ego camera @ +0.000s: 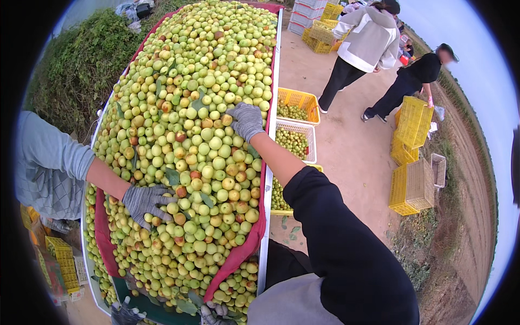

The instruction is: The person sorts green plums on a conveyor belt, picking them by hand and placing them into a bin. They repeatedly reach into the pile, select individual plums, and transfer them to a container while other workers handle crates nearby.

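A deep heap of green jujubes (203, 162), some with reddish-brown patches, fills a metal-sided trailer bed. My right hand (245, 120), in a grey knit glove, rests on the heap with its fingers curled beside a browned jujube (226, 120); what lies under the palm is hidden. At the bottom edge, what seems to be my left hand (213, 313), also gloved, is partly cut off next to green leaves (187, 305); its grip is unclear. Red cloth (239, 254) lines the trailer and hangs over its near end.
A co-worker's gloved hand (148, 203) lies spread on the fruit from the left. Another dark-gloved hand (128, 313) is at the green chute (156, 304). Crates of jujubes (295, 140) stand right of the metal edge (273, 122). Two people stand beyond, near stacked yellow crates (414, 122).
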### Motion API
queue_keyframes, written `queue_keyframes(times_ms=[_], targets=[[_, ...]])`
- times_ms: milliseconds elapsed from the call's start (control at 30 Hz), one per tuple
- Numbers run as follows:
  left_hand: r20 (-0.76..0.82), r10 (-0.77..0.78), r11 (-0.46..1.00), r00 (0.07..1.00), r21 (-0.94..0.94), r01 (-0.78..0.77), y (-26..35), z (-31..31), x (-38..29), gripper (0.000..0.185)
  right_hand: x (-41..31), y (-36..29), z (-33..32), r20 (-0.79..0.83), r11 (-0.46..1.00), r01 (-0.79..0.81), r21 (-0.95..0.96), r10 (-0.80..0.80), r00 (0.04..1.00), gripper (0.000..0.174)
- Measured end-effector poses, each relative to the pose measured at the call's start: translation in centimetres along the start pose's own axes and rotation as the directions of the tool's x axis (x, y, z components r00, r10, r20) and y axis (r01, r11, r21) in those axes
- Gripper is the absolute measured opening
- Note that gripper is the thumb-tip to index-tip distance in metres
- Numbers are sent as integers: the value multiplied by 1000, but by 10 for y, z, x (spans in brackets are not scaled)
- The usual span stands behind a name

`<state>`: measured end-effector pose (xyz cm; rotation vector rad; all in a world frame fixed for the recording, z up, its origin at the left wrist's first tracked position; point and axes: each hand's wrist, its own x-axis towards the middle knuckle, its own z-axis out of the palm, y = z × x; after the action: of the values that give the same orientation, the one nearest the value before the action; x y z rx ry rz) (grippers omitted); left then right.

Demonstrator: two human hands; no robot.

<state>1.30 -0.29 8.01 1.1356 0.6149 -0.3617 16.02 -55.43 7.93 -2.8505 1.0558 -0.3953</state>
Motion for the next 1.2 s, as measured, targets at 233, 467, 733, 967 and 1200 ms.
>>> queue_keyframes(times_ms=[233, 467, 733, 967, 1200], targets=[[181, -28, 994, 983, -98, 47, -10, -25, 22, 30, -27, 5, -23, -288, 767, -17, 642, 262, 921, 28], [206, -13, 989, 978, -143, 43, -4, -41, 14, 33, -131, 1, -31, 187, 998, 58, -40, -50, 981, 23], [360, 68, 998, 930, -32, -60, 5, -13, -6, 37, -116, 21, -4, 93, 990, 49, 131, -61, 994, 20], [292, 86, 995, 953, -71, -68, 11, -30, -30, 29, -123, 48, -39, -27, 392, -113, 913, 333, 942, 30], [199, 86, 985, 976, 128, -113, 13, -23, -32, 34, -107, 19, -21, 321, 994, -105, -39, 112, 941, 49]])
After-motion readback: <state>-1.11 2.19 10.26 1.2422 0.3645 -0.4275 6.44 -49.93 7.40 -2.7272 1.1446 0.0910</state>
